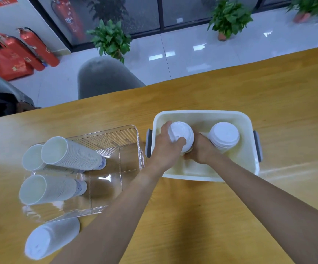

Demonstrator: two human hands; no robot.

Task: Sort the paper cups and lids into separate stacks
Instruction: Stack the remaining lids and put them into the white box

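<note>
Head view | lid stack (51, 238) laid at near tabletop (192, 216) edge | cup stacks (72, 155) laid in clear tray (116, 141) | lidded cup (182, 136) gripped by left hand (165, 147) and right hand (202, 149) inside white bin (249, 159) | second lid stack (224, 136) beside it.

Table (230, 88) (wooden): tray (116, 134), tub (249, 121), cups (51, 237)

My left hand (168, 147) curls over the top of a stack of white lids (182, 135) inside the cream bin (249, 159), thumb on the topmost lid, while my right hand (202, 149) grips the same stack lower down. A second lid stack (224, 136) stands just beside it. On the wooden desk (192, 206) to the left, nested paper cups (72, 153) lie on their sides in a clear tray (127, 134).
</note>
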